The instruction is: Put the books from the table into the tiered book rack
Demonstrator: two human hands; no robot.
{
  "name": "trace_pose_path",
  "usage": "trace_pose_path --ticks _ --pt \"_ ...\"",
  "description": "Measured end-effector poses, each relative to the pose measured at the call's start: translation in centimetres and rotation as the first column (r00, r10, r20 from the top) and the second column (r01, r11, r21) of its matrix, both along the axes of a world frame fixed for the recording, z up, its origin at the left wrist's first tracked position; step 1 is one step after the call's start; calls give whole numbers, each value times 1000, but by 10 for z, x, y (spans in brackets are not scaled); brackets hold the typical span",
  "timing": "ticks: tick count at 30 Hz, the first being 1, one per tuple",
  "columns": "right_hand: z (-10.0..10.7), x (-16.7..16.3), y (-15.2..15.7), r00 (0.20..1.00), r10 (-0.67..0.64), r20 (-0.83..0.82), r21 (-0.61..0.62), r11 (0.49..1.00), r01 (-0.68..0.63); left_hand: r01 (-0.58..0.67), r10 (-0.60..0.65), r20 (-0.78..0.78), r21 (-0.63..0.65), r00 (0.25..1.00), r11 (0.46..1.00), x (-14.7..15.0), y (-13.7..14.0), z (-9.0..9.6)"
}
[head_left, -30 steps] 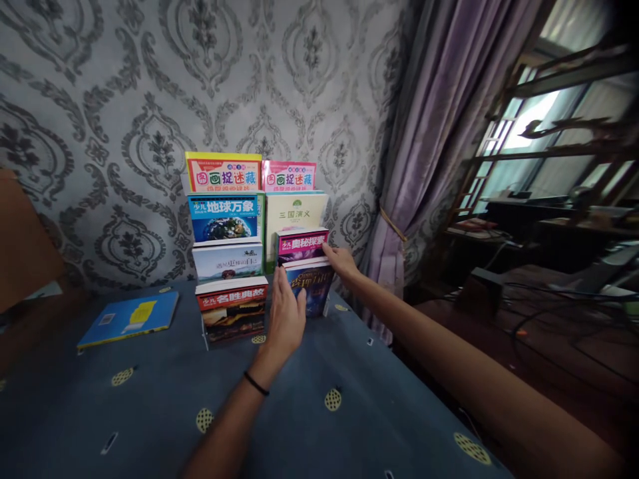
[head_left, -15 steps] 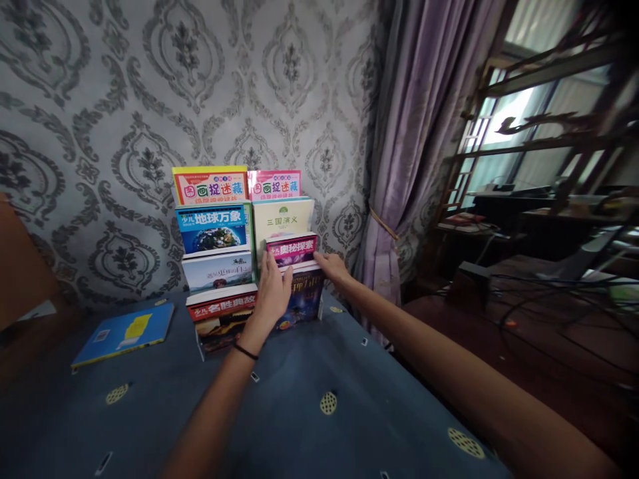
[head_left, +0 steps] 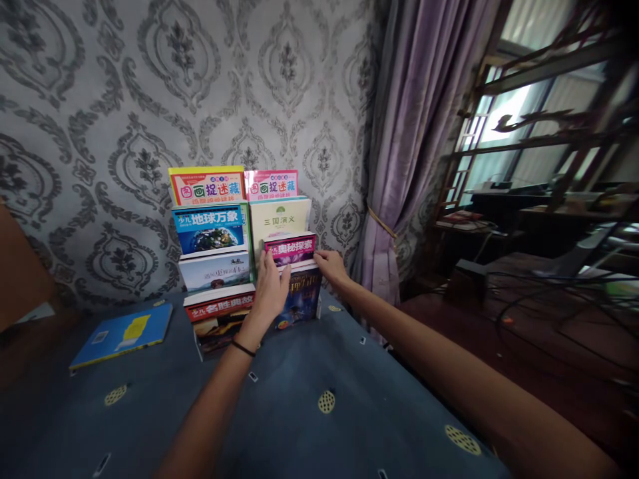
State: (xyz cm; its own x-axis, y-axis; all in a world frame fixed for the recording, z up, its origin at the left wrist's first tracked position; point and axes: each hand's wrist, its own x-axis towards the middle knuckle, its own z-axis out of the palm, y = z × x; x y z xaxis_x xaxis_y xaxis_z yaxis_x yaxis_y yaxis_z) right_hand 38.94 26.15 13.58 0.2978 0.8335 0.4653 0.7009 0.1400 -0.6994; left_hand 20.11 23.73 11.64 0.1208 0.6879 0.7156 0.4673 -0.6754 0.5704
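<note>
A book with a magenta cover (head_left: 295, 246) stands in the right column of a tiered book rack, between a cream book (head_left: 279, 216) behind it and a dark blue book (head_left: 302, 299) in front. My left hand (head_left: 272, 286) has its fingers on the magenta book's left edge, the thumb lower down near its front. At the right edge of the same book are the bent fingers of my right hand (head_left: 331, 267). The left column holds a yellow-edged book (head_left: 207, 185), a blue globe book (head_left: 210, 226), a pale landscape book (head_left: 217, 271) and a red-topped book (head_left: 219, 316).
A blue book (head_left: 122, 336) lies flat on the dark blue cloth (head_left: 294, 439) left of the rack. Patterned wallpaper rises close behind. A tied purple curtain (head_left: 399, 166) hangs to the right, with a desk and black cables (head_left: 524, 313) beyond it.
The view has shifted slightly, so the rack and books sit a little further left. Both hands keep their places at the sides of the magenta book.
</note>
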Motion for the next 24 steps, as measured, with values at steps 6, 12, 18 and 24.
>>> trace_pose_path --ticks 6,12,18,24 --pt "0 2 0 1000 8 -20 -16 1000 -8 -15 15 15 26 1000 1000 0 7 -2" --pt "-1 3 0 1000 22 -21 -22 1000 -22 8 -8 6 24 1000 1000 -2 7 0" --pt "0 1 -2 1000 14 -18 -39 999 -15 -5 5 0 13 1000 1000 -2 6 1" --pt "-3 -1 -1 1000 -27 2 -54 998 27 -29 29 13 9 999 1000 0 5 -2"
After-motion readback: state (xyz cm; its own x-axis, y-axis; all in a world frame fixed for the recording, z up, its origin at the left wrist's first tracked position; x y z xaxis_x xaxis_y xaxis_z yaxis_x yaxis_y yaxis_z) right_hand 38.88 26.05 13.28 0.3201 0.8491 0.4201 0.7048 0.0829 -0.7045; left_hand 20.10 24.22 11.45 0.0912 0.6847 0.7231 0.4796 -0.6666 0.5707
